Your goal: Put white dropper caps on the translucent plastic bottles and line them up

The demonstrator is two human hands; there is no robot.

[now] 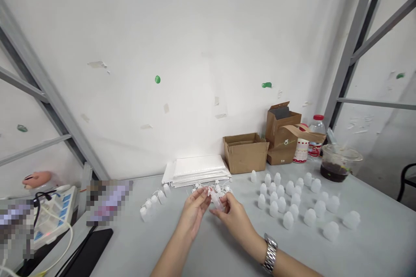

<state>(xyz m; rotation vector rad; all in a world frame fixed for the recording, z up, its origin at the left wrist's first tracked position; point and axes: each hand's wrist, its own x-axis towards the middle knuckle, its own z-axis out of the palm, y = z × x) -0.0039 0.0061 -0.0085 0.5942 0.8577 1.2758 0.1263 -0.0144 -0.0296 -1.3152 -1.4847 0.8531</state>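
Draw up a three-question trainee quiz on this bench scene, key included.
1. Which wrist wears the silver metal wristwatch?
2. True or false: the clear red-capped bottle stands right of the open cardboard box in the picture.
3. The left hand and right hand are: A) inside the box; B) both on one translucent white piece; C) around the bottle.

Key: 1. right; 2. true; 3. B.

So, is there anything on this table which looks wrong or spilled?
I see no spill. The odd thing is the clear plastic bowl of dark liquid at the table's right rear, near the frosted white domed pieces: it looks like food or drink, and a knock might wet them.
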